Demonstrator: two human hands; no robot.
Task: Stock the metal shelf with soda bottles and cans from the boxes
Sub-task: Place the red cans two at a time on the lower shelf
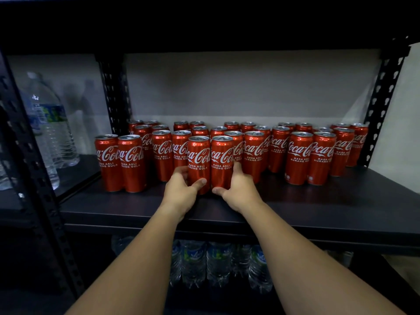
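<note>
With your left hand [181, 189] and right hand [237, 189] each clasping a front can [199, 163], a hard shove risks toppling the packed rows [250, 142] behind.

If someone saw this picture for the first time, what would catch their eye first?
The crowd of red cola cans on the black shelf, standing in rows. At front centre, the left hand and right hand each grip one can of a pair. Dim water bottles stand on the neighbouring shelf, at left.
</note>
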